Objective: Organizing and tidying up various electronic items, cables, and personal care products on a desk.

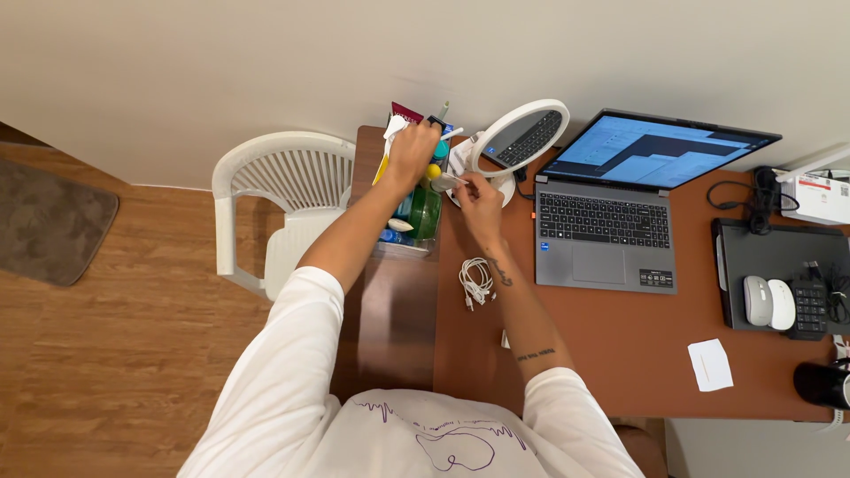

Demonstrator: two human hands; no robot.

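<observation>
The fingers of the left hand (412, 152) are curled around a white thing (392, 129), maybe a cloth or a soft pack, and hold it up over a clear box (409, 241) at the back left corner of the brown desk (620, 354). The fingers of the right hand (479, 196) are pinched on a small thin white thing (449, 180). It is too small to tell what it is. It sticks out toward the left hand, just beside the box.

The box is full of little things. There is a green bottle (425, 212), something yellow (433, 172), and some blue bits. A dark red pack (405, 112) and a few more things stand up behind the left hand, close to the wall.

A round white mirror (521, 137) stands right next to the right hand. A bunch of white cable (475, 281) lies on the desk near the right arm. An open grey laptop (606, 232) sits to the right of the mirror, and its screen is lit. Far to the right there are two computer mice (767, 302) on a dark pad, a white slip of paper (710, 364) and a black cup (820, 383).

A white plastic chair (282, 199) stands on the wood floor to the left of the desk. The person wears a white shirt.
</observation>
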